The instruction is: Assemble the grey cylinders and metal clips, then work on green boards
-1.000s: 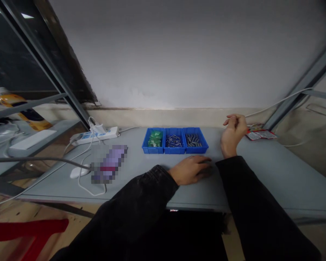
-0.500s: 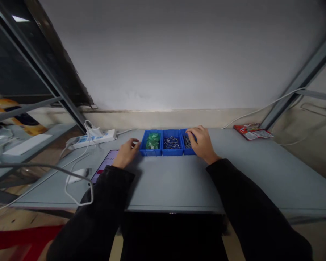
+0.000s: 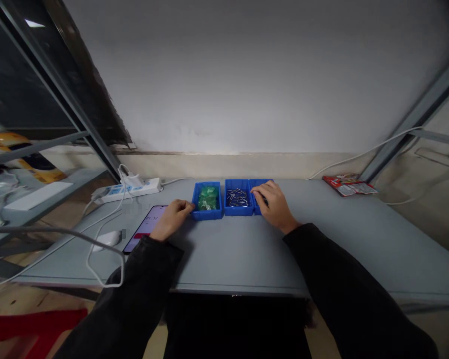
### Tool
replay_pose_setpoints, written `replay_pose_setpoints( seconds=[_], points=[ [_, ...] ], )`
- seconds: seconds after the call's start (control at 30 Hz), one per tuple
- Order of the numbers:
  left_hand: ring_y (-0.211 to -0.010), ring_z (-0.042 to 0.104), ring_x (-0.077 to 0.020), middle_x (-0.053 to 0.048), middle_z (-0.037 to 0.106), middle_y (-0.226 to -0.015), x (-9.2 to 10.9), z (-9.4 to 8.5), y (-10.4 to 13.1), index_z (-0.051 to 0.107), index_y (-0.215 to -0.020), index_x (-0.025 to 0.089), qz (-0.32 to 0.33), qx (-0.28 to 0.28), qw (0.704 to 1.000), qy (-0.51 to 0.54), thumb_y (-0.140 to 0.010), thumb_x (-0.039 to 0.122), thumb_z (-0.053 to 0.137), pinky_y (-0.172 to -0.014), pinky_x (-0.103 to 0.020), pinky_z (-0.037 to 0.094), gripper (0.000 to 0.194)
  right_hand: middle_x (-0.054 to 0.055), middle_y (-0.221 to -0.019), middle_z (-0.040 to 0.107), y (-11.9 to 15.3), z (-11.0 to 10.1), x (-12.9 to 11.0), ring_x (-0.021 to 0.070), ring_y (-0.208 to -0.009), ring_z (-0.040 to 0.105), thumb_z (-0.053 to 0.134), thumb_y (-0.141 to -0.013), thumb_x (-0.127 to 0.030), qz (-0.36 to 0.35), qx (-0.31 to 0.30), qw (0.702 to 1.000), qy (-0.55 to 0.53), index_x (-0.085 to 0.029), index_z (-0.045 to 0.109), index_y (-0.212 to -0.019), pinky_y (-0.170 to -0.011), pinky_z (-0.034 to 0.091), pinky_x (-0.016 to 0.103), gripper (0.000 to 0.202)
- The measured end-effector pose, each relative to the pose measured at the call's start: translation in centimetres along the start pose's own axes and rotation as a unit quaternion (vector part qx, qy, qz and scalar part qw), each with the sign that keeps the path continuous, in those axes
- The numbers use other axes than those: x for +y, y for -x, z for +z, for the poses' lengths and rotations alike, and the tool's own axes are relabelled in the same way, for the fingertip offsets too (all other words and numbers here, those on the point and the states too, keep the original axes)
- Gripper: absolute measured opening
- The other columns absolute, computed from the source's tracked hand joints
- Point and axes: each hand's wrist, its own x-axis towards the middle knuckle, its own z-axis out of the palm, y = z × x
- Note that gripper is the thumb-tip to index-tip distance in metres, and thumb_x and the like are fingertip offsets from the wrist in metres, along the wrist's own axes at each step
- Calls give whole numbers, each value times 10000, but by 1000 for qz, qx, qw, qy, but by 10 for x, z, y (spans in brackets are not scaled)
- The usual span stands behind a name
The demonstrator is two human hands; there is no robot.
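Three small blue bins stand side by side on the grey table. The left bin (image 3: 207, 215) holds green plastic packets (image 3: 208, 197). In the middle bin (image 3: 239, 211) lie thin silvery metal pins (image 3: 237, 198). My right hand (image 3: 274, 203) covers most of the right bin (image 3: 261, 182), fingers curled together by the wall it shares with the middle bin. Dark pieces inside the right bin barely show, and whatever the fingertips hold is hidden. My left hand (image 3: 172, 218) is closed on the left bin's outer edge, thumb and fingers at its left side.
A phone (image 3: 144, 225) with a lit timer lies left of the bins, beside a white charger (image 3: 108, 240) and loose cables. Behind them sits a white power strip (image 3: 138, 188). A red packet (image 3: 349, 184) lies at the back right. Metal posts rise on both sides.
My left hand has closed on the left bin, which has shifted slightly towards me, opening a narrow gap beside the middle bin. My right hand has moved a little left and its fingertips have drawn together.
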Motion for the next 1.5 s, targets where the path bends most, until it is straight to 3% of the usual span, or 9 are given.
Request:
replay_pose_setpoints(
  seconds=[0.1,0.2,0.37,0.57,0.77,1.1,1.27,1.4,1.5],
  points=[
    [-1032,603,-268,-72,683,-1040,-8,-3,18,675,-790,194,-1,63,996,63,-807,561,567,-906,-346,473,383,61,-953,686,2,-1,-22,223,-944,592,432,-1020,-291,-3,6,998,-69,-214,660,-967,-939,444,402,246],
    [-1096,591,-275,-83,651,-1165,-15,-2,34,706,-859,190,-21,63,990,128,-814,575,595,-936,-362,482,403,61,-1024,683,-6,4,-55,207,-1009,607,510,-1006,-303,-20,-27,990,-136,-206,651,-1003,-956,458,371,171],
    [-1204,544,-300,-82,620,-1215,-18,5,47,709,-836,191,-23,86,985,145,-817,578,619,-1100,-422,386,399,146,-1241,632,-50,33,-94,288,-1215,555,745,-852,-433,-52,-257,962,-73,-141,636,-1178,-1038,438,420,451],
    [-1274,505,-315,-60,604,-1192,-17,6,49,706,-819,210,-43,114,983,135,-774,623,657,-1190,-436,271,418,112,-1215,669,-108,74,-91,294,-1064,639,827,-721,-462,-53,-458,887,-7,-242,601,-1288,-840,519,386,649],
    [-1259,508,-304,-74,609,-1210,-17,9,47,676,-761,202,-36,97,986,128,-801,617,623,-1181,-435,276,421,86,-1093,716,-113,100,-104,272,-899,687,842,-654,-294,-58,-504,858,77,-243,695,-1122,-708,530,365,493],
    [-1219,533,-321,-106,641,-1186,-18,14,45,704,-789,181,-37,94,989,107,-789,617,589,-1147,-445,317,451,167,-1080,715,-94,107,-105,277,-878,691,656,-747,-141,-134,-443,881,98,-146,708,-1042,-683,529,359,300],
    [-1067,586,-307,-92,708,-977,-12,7,31,648,-685,201,-8,81,996,47,-809,590,520,-1025,-412,416,429,141,-1067,706,-113,88,-102,267,-888,665,725,-729,-248,-119,-417,898,81,-161,686,-1091,-710,487,343,375],
    [-937,617,-283,-78,696,-859,-12,0,11,634,-662,205,-10,76,997,-9,-821,587,474,-893,-365,457,443,89,-958,698,-141,30,-101,237,-890,620,762,-670,-235,-104,-341,934,29,-164,679,-1052,-750,437,322,398],
    [-858,625,-271,-91,683,-857,-14,-2,-5,655,-685,199,-17,61,997,-39,-820,581,460,-808,-353,468,449,39,-930,687,-136,-19,-102,180,-807,588,725,-671,-190,-79,-332,939,-42,-184,684,-1023,-692,409,291,354]
  ],
)
